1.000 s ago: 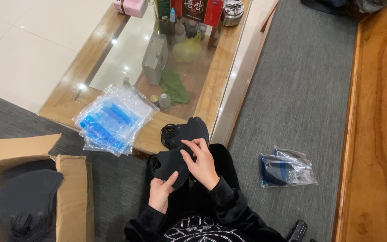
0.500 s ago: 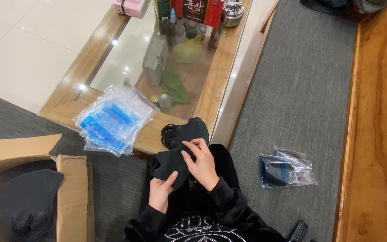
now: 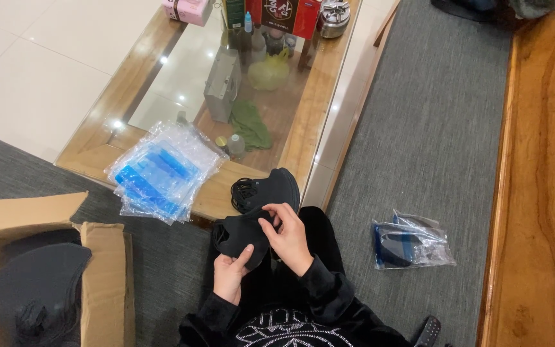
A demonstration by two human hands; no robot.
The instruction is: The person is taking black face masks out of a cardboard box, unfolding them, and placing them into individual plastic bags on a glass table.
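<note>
Both my hands hold a black face mask (image 3: 239, 234) over my lap. My left hand (image 3: 231, 274) grips its lower edge from below. My right hand (image 3: 288, 238) pinches its right side, fingers curled on the fabric. Just beyond, a small stack of black masks (image 3: 271, 188) with ear loops lies on the near corner of the glass-topped wooden table (image 3: 309, 122). To the left of that stack sits a pile of clear plastic bags with blue strips (image 3: 162, 172).
An open cardboard box (image 3: 101, 270) with more black masks (image 3: 36, 283) stands at my left. A clear bag holding a packed mask (image 3: 411, 242) lies on the grey carpet at right. Bottles, a yellow bag, a green cloth and boxes are under and on the table.
</note>
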